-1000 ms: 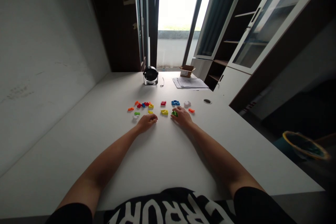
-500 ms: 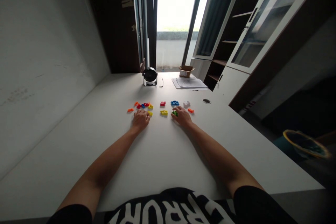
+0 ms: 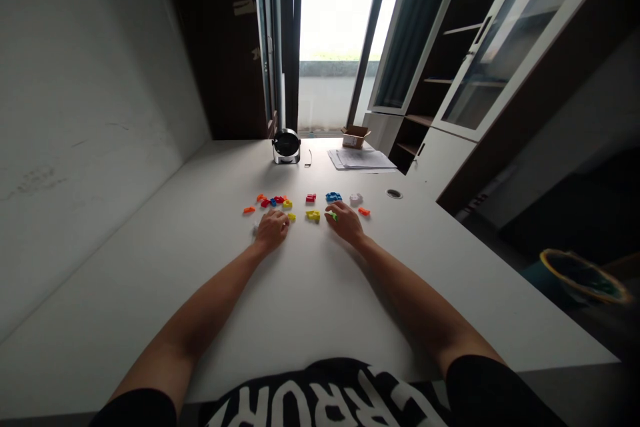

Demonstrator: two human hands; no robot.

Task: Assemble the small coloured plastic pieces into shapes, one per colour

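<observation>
My left hand (image 3: 273,230) is low over the table, fingers curled at a small yellow plastic piece (image 3: 291,217) by its fingertips. A whitish piece (image 3: 256,227) peeks out at its left side. My right hand (image 3: 344,221) pinches a small bright-green piece (image 3: 334,216), partly covered by the fingers. Between the hands lies another yellow piece (image 3: 313,215). Beyond them are a red piece (image 3: 311,198), a blue piece (image 3: 333,197) and a white piece (image 3: 355,198). The pieces' exact kind is too small to make out.
Red, blue, yellow and orange pieces (image 3: 273,201) cluster past my left hand. Single orange pieces lie at far left (image 3: 249,210) and right (image 3: 364,211). Farther back are a round black device (image 3: 287,145), papers (image 3: 361,159), a cardboard box (image 3: 355,138) and a cable hole (image 3: 395,193).
My left hand has shifted slightly right, and the yellow piece at its fingertips moved with it. A whitish piece now shows beside that hand. The green piece has turned in my right fingers.
</observation>
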